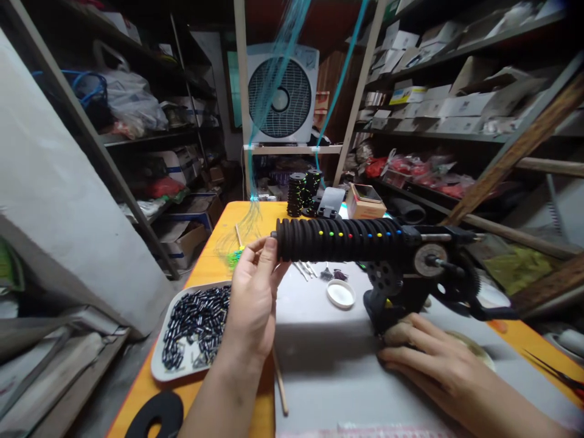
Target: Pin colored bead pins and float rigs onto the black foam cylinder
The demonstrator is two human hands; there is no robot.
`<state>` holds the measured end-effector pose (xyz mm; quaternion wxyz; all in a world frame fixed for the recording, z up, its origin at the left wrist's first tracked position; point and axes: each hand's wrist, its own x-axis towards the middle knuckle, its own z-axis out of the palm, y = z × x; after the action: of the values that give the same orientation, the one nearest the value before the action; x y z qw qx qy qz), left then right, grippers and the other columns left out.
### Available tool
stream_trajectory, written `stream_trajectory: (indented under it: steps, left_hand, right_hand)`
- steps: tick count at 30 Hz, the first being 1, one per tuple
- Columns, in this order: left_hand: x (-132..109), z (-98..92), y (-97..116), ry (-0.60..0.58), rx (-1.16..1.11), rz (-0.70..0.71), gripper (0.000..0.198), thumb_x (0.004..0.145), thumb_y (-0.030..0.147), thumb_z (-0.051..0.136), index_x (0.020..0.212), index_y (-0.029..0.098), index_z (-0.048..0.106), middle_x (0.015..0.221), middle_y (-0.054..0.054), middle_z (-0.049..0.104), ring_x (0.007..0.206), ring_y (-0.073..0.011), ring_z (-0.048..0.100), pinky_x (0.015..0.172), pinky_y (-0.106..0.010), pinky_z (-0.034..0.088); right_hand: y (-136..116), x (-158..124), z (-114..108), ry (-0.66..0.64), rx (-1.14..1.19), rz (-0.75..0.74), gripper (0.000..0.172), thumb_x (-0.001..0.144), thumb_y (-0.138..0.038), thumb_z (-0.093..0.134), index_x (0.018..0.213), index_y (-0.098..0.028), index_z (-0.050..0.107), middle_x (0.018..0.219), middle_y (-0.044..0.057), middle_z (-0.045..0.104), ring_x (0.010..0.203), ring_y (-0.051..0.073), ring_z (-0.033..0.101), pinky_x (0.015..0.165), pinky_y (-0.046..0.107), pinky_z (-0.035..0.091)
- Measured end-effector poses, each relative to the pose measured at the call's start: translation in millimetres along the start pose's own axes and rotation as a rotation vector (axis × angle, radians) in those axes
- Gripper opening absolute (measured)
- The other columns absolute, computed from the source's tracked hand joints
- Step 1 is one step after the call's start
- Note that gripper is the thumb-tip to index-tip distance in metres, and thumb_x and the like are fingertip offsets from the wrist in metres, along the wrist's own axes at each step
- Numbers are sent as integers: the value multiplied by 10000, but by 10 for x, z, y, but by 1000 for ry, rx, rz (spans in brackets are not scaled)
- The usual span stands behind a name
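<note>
A black hand-crank winding machine (396,286) stands on the table, with a row of ribbed black foam spools (337,239) on its level shaft. Several coloured pins, yellow, green, red and blue, dot the row. My left hand (255,274) is closed on the shaft's left end, thumb and fingers pinching the tip beside the outermost spool. Low on the right, my right hand (433,359) has its fingers curled against the machine's foot; its fingertips are partly hidden there. The crank handle (493,311) juts out to the right, untouched.
A white tray (157,359) of small dark shiny tubes is at left, near a black foam ring (155,413) and a thin wooden stick (280,386). Behind stand stacked black spools (297,193), a cardboard box (365,201) and a white lid (340,294). Scissors (556,371) lie right.
</note>
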<state>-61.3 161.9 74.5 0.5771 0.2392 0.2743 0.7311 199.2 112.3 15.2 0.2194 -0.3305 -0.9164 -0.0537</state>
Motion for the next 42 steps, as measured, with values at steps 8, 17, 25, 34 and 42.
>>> stream_trajectory:
  steps: [8, 17, 25, 34, 42]
  left_hand:
    - [-8, -17, 16, -12, -20, -17, 84, 909, 197, 696, 943, 150, 636, 932, -38, 751, 881, -112, 721, 838, -209, 591]
    - [-8, -16, 9, -20, -29, -56, 117, 921, 213, 687, 977, 149, 607, 916, -39, 758, 857, -108, 736, 820, -207, 585]
    - [-7, -20, -1, -35, -40, -45, 160, 908, 229, 712, 1006, 139, 623, 968, -52, 779, 859, -91, 740, 854, -208, 586]
    - [4, -22, -2, -21, -33, -25, 146, 905, 220, 712, 988, 130, 631, 901, -35, 761, 829, -86, 731, 844, -201, 585]
    - [18, -39, -24, -39, -17, 2, 137, 911, 214, 700, 997, 122, 648, 913, -37, 753, 819, -88, 718, 802, -192, 591]
  right_hand:
    - [-381, 723, -422, 262, 112, 4, 119, 962, -131, 570, 1011, -216, 638, 910, 11, 698, 814, 116, 653, 699, 211, 530]
    - [-305, 1681, -582, 556, -117, -76, 70, 936, -117, 642, 911, -154, 695, 946, 41, 702, 847, 115, 662, 762, 221, 524]
    - [-360, 1667, -580, 545, -184, -106, 60, 924, -101, 656, 901, -111, 711, 946, 61, 707, 839, 107, 655, 775, 194, 501]
    - [-378, 1659, -571, 486, -276, -152, 112, 963, -122, 598, 904, -117, 694, 943, 74, 694, 843, 129, 660, 755, 219, 503]
    - [-378, 1696, -544, 445, -254, -129, 125, 931, -75, 606, 869, -126, 702, 966, 82, 693, 858, 187, 649, 730, 305, 515]
